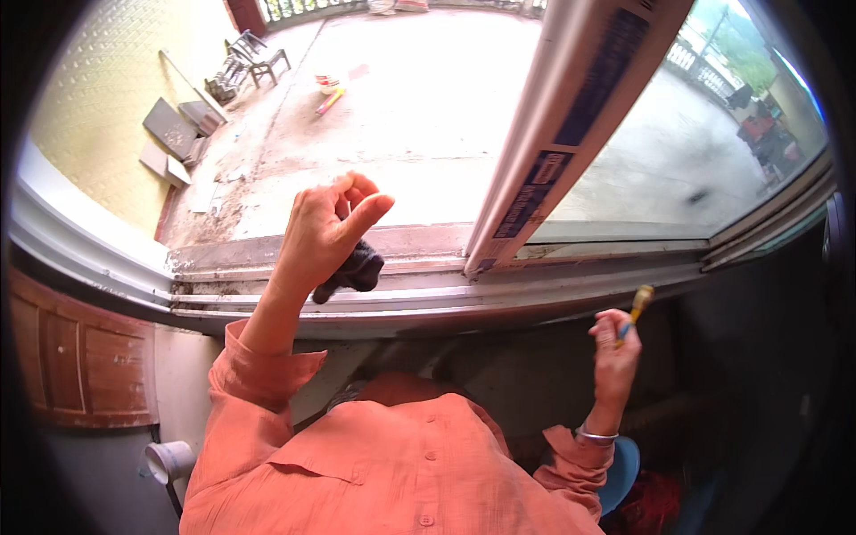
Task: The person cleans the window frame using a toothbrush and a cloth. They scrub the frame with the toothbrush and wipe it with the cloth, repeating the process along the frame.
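Right hand (615, 358): a yellow-handled brush (637, 309) is being clamped in the fingers, near the window track (419, 267).
Left hand (323, 227): being held raised, fingers curled; grip on dark cloth (361, 269) cannot be told.
Brush care: best being angled clear of glass (615, 205).

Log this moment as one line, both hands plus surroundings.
left hand: fingers curled, dark bundle alongside, hold unclear | right hand: grips slim yellow tool | surroundings: window frame ahead, chair outside
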Tool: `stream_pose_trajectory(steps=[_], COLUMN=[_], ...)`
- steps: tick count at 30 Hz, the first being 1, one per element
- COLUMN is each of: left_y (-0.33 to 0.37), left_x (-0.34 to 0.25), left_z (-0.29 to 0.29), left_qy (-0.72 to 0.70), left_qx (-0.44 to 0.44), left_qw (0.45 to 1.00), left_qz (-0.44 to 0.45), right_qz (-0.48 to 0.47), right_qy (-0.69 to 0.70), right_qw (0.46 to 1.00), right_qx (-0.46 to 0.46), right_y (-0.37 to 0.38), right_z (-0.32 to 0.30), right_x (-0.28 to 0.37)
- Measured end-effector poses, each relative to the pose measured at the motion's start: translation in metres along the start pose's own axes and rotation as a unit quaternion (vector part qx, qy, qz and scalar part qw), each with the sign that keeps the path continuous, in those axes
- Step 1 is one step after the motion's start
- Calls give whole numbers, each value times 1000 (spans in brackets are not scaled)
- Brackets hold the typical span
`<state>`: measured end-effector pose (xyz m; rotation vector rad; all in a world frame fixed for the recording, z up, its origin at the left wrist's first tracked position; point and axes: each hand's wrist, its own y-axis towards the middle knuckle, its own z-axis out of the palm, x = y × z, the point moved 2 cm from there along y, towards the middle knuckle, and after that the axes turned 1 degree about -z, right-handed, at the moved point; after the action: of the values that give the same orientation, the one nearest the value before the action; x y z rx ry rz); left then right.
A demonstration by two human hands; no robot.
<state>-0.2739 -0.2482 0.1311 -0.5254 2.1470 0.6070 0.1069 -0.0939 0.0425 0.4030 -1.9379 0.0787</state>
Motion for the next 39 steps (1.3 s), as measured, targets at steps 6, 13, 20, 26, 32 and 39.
stream_pose_trajectory(steps=[6,13,20,26,32,39], left_y=[2,52,73,82,83,79], left_x=[2,-63,-78,-72,-78,-88], left_z=[-30,4,84,101,98,100], left_qy=[-15,52,41,-30,-68,-86], left_qx=[54,-31,45,28,67,66], left_qw=[990,926,950,950,945,934], left_qz=[129,373,307,308,313,341], right_qz=[100,-2,-97,-41,-71,-111], right_qy=[78,-322,-560,-597,-618,-562], right_qw=[982,946,817,799,777,812], right_qx=[137,32,-97,-62,-90,-112], right_y=[-83,-93,-87,-40,-2,-35], right_z=[53,70,77,96,134,202], right_x=[50,105,102,100,93,102])
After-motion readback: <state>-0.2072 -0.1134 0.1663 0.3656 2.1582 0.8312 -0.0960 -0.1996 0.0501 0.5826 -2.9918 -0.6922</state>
